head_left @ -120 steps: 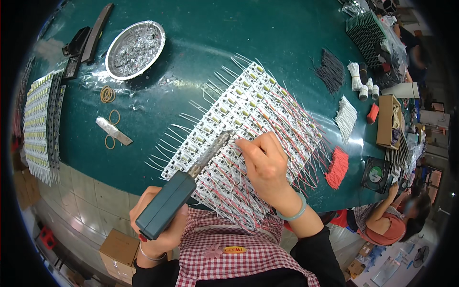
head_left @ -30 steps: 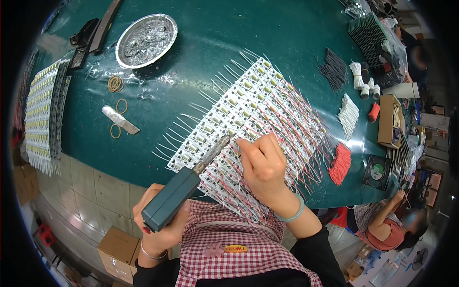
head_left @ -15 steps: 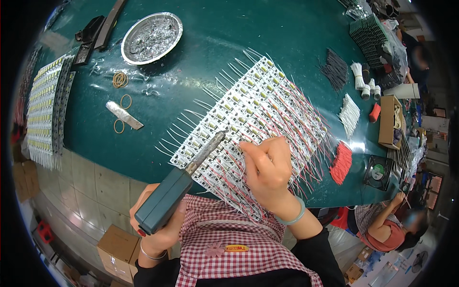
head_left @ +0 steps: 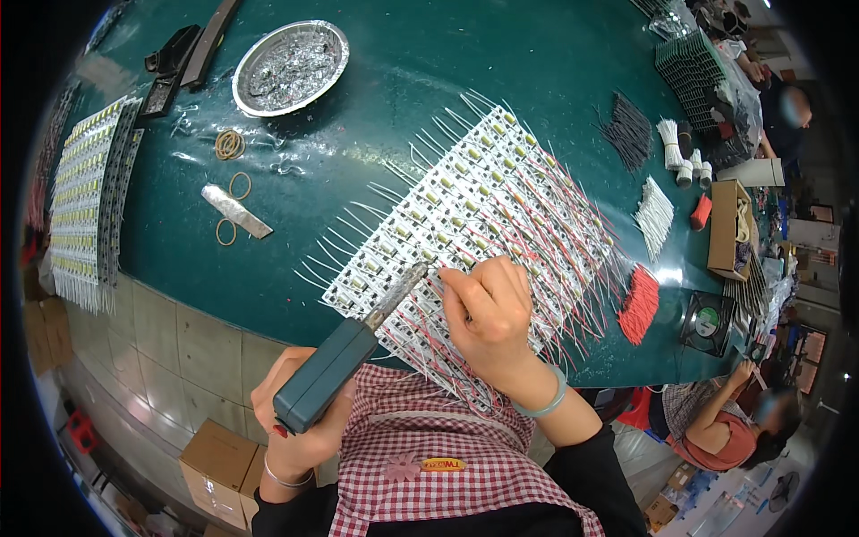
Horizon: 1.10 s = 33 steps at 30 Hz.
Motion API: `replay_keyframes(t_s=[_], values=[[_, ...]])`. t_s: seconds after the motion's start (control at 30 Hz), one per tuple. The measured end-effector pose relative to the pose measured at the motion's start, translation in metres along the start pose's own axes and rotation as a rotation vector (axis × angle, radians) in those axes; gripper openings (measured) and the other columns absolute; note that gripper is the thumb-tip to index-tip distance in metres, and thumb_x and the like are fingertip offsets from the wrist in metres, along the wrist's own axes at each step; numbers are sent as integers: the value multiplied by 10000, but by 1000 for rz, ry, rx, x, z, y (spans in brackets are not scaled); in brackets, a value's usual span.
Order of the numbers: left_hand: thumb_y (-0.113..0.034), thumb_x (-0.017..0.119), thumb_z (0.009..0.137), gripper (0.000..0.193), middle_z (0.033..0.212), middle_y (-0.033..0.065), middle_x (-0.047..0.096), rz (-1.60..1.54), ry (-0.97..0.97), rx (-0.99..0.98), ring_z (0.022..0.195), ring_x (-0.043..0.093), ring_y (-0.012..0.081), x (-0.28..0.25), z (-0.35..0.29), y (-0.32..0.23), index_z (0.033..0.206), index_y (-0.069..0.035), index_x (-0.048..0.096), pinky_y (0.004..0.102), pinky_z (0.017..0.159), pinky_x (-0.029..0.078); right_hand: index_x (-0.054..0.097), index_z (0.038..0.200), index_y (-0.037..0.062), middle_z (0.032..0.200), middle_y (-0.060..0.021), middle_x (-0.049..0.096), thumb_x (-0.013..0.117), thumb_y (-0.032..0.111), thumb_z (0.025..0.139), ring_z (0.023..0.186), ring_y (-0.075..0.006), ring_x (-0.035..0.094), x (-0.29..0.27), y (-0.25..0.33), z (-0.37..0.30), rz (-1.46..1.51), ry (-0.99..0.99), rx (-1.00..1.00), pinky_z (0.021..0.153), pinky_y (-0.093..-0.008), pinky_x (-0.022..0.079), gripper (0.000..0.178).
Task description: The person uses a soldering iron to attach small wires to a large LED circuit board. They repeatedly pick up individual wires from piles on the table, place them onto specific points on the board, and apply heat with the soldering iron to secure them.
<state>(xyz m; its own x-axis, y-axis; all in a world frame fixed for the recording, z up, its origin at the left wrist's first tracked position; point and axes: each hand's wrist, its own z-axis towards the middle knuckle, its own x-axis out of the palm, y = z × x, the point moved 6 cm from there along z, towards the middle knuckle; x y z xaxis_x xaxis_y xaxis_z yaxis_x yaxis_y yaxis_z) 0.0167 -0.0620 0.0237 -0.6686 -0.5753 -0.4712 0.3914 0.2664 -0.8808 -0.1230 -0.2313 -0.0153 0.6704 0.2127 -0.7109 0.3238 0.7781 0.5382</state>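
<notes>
My left hand point(head_left: 313, 440) is wrapped round a dark green soldering gun point(head_left: 327, 378). The gun's metal tip slants up to the right and ends over a sheet of white circuit boards point(head_left: 461, 190) with yellow components. My right hand point(head_left: 490, 318) is closed in a pinch just right of that tip, low over the boards. Whatever sits between its fingertips is too small to make out. Red and white wires stick out along the right part of the sheet, and white wires fringe its upper left edge. The sheet lies tilted on the green table, its lower corner against my checked apron.
A metal bowl point(head_left: 291, 69) with silvery scraps stands at the back left. Near it lie rubber bands point(head_left: 229, 144) and a flat metal strip point(head_left: 236, 211). More board sheets point(head_left: 88, 201) hang over the left edge. Red point(head_left: 638, 306), white point(head_left: 654, 217) and black point(head_left: 626, 132) wire bundles lie right.
The soldering gun and my left hand have shifted slightly right. My right hand has moved a little left, bringing its fingertips closer to the tip.
</notes>
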Motion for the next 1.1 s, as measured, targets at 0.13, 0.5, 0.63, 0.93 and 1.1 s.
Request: replay_keyframes(t_s=[0.13,0.5,0.63,0.93,1.1], values=[[0,779,701,295,925,101,658,-2,55,-54,769,628,160,-1,-5,7,974,46,675,271,677,502,663,960,34,746,-45,464,719,-32,735,696,-228,504,0,-1,-1,-1,4,1,664,-368,362,241],[34,753,679,163,784,127,648,39,29,-13,634,627,210,6,3,1,816,48,664,291,576,485,650,969,37,751,-49,458,721,-24,734,697,-228,503,1,-3,-2,-10,1,3,670,-370,367,253],[30,754,681,169,775,132,646,9,20,-40,637,628,208,3,2,2,825,55,669,294,573,484,650,963,39,751,-48,459,723,-23,731,697,-228,503,3,0,-1,-16,-4,-3,665,-367,366,251],[19,764,697,199,827,149,670,-7,-44,42,664,644,218,-3,-3,3,867,73,678,287,596,499,650,946,37,746,-48,454,724,-31,714,690,-228,498,3,-2,-2,-17,-13,1,656,-367,365,253],[15,770,699,217,843,151,674,-15,-23,-7,677,649,213,0,-2,4,885,70,673,287,601,501,645,922,40,739,-49,448,722,-38,704,678,-231,493,3,-1,-1,-17,-30,3,648,-367,366,244]])
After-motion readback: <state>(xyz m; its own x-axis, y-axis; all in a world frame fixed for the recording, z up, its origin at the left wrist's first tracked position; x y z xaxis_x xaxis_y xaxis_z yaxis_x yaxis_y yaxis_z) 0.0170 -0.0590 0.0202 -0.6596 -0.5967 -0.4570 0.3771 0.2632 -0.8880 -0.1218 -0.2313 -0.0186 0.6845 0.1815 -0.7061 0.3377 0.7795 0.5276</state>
